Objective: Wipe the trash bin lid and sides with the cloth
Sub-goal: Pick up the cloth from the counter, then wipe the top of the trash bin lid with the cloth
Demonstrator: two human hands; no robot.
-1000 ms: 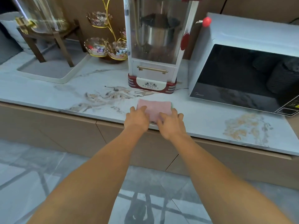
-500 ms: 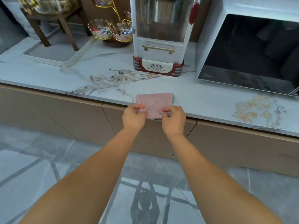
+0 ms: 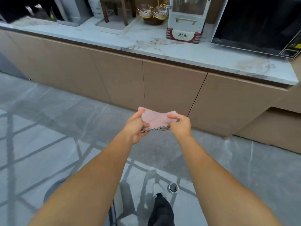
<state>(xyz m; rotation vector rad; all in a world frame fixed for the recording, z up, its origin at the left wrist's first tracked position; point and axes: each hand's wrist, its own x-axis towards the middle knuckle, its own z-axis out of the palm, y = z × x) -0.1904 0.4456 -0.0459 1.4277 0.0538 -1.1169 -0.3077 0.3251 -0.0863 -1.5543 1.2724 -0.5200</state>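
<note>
Cloth [image 3: 155, 119]: pink, soft, stretched flat in the air between the left hand [image 3: 136, 127] at 9 o'clock and the right hand [image 3: 180, 124] at 3 o'clock, both hands pinching its side edges, clear of the worktop [image 3: 187, 53] and in front of the cabinet doors [image 3: 171, 85] at 12 o'clock; the trash bin is not in view. Risks, judged: a light pinch could let one edge slip so the cloth drops to the floor [image 3: 48, 128]; the small round object [image 3: 173, 187] by the foot [image 3: 160, 207] at 6 o'clock could be kicked. Room: open floor from 7 to 10 o'clock, worktop edge overhanging at 12, a lower cabinet step [image 3: 276, 128] at 3.
</note>
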